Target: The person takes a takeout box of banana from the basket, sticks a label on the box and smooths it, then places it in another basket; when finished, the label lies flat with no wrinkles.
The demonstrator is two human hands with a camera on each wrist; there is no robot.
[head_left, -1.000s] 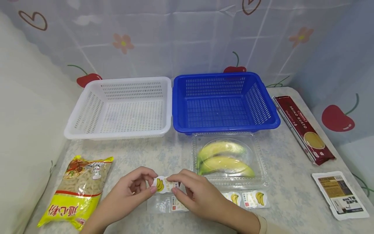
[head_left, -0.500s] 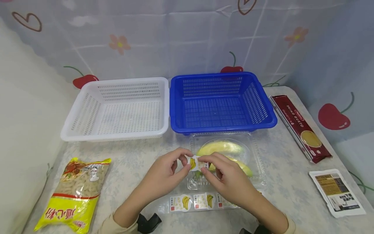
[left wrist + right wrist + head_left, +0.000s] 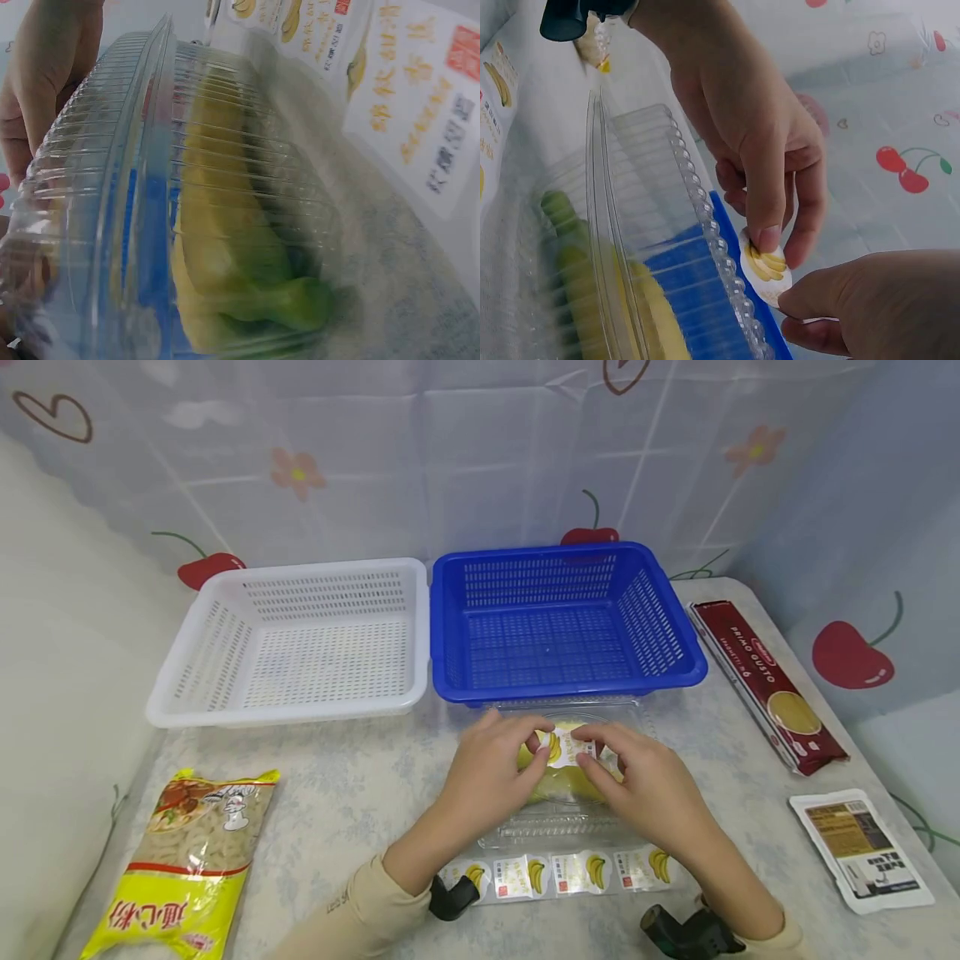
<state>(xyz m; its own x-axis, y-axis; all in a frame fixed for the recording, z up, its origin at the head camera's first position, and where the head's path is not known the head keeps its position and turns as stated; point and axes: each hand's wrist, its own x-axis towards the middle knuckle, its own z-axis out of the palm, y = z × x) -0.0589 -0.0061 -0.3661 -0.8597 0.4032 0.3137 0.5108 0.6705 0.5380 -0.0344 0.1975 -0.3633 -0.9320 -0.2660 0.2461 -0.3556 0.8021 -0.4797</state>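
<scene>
Between my two hands a small white banana sticker [image 3: 567, 748] is stretched over the lid of a clear plastic clamshell box [image 3: 562, 831]. My left hand [image 3: 491, 764] pinches its left end with thumb and forefinger, and my right hand [image 3: 647, 781] pinches its right end. Inside the box lie yellow-green bananas [image 3: 232, 247], partly covered by the hands in the head view. In the right wrist view the sticker [image 3: 765, 271] is just above the lid; whether it touches is unclear. A strip of more banana stickers [image 3: 581, 872] lies in front of the box.
Behind the box stand a white basket [image 3: 292, 714] and a blue basket [image 3: 570, 689], side by side. A yellow bag of pasta [image 3: 183, 860] lies at the left. On the right are a red spaghetti pack [image 3: 768, 685] and a white pouch [image 3: 861, 852].
Both hands have carried the sticker from above the strip, to the right and away from me, over the clamshell lid. The strip on the table is now more visible.
</scene>
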